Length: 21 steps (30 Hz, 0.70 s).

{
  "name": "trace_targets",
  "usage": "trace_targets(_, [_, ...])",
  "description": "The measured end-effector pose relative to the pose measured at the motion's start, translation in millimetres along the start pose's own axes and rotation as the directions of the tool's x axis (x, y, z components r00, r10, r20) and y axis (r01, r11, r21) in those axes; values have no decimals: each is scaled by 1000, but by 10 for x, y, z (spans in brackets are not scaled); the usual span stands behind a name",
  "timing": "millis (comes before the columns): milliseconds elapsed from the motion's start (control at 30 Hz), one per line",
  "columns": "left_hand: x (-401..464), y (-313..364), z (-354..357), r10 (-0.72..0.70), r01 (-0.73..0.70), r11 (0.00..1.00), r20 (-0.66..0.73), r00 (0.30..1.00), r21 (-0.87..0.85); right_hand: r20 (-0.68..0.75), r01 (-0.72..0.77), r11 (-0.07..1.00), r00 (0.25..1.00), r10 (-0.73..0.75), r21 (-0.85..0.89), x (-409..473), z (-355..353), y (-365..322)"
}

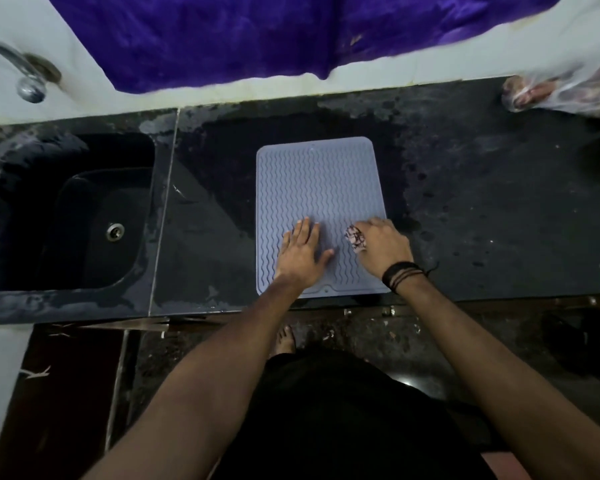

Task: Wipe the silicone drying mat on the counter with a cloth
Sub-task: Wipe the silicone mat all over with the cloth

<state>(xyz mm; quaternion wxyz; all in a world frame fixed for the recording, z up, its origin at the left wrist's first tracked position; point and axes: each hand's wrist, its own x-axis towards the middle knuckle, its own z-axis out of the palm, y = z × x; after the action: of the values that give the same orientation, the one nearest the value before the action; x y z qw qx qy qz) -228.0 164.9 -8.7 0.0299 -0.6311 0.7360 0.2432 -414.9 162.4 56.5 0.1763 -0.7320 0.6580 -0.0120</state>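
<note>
My left hand [303, 252] lies flat on the grey mat [317, 188], fingers straight and spread, pressing it down. My right hand [381, 245] grips a bunched cloth [354, 238] at the mat's near right side — cloth touching it. The mat lies on the dark counter [482, 209], right of the sink [84, 209].

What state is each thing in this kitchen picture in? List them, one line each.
Silicone drying mat: flat on the counter, near its front edge.
Cloth: bunched, on the mat, gripped by the right hand.
Left hand: fingers straight, pressing the mat.
Right hand: curled round the cloth.
Counter: wet in patches.
Sink: holds no dishes.
Tap: not running.
</note>
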Motion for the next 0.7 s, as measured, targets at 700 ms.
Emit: trace_targets(700, [302,-1312,-507,76,-80,988,-31,997,-132,-80,-173,918,973,215,357,772,155,-417])
